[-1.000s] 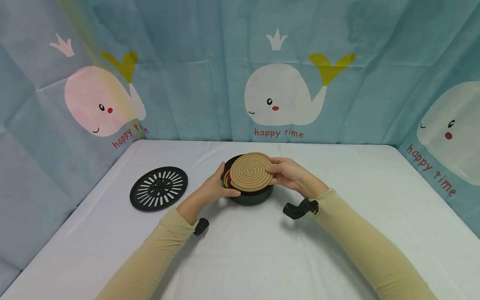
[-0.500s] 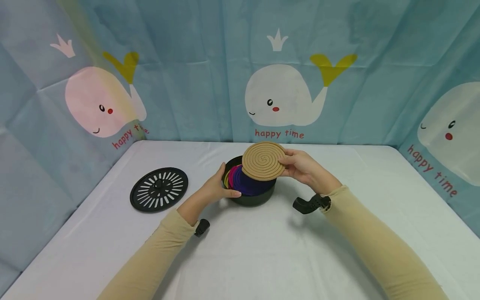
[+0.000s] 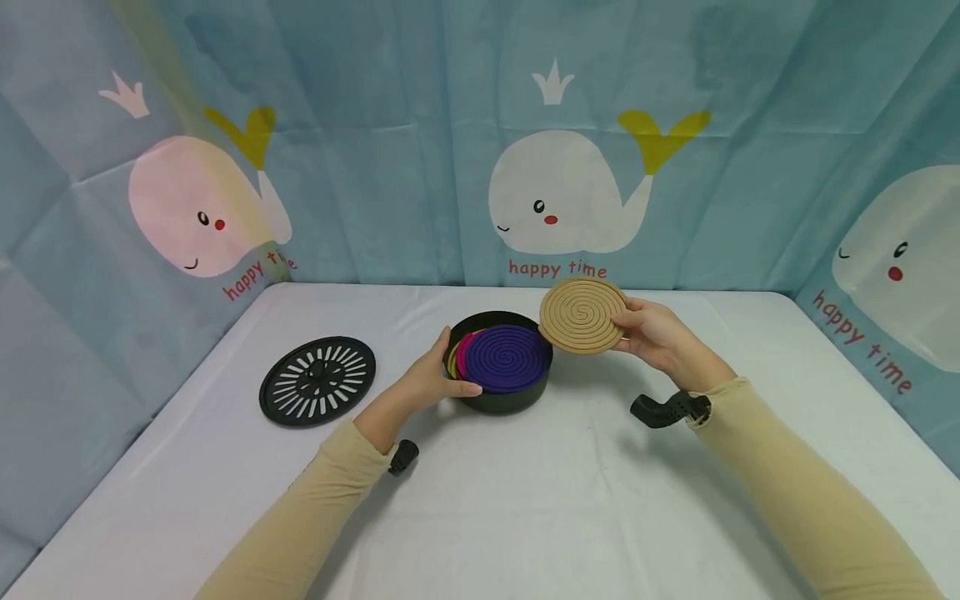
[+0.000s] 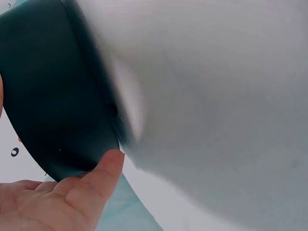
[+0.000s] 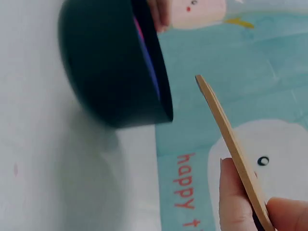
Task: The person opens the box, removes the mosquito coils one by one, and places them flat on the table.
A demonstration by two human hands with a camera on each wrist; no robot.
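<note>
In the head view my right hand [image 3: 656, 337] pinches a tan mosquito coil [image 3: 582, 315] by its right edge, thumb on top, in the air just right of a round black tin [image 3: 498, 402]. The right wrist view has that coil edge-on between the thumb and fingers [image 5: 236, 192]. My left hand [image 3: 429, 375] grips the tin's left side, thumb at the front and fingers behind; the left wrist view shows a fingertip [image 4: 113, 161] against the dark wall. Inside the tin a purple coil [image 3: 507, 358] lies over a pink coil [image 3: 462, 357] and a yellow-green one, both mostly covered.
A black slotted lid [image 3: 318, 382] with a central knob lies on the white tablecloth [image 3: 480, 517], left of the tin. Behind the table hangs a blue curtain [image 3: 375, 200] with printed whales. A small black wrist camera sits at each cuff.
My right hand has carried the tan coil up and right, off the tin, and the purple coil now shows in full. The left hand has stayed on the tin.
</note>
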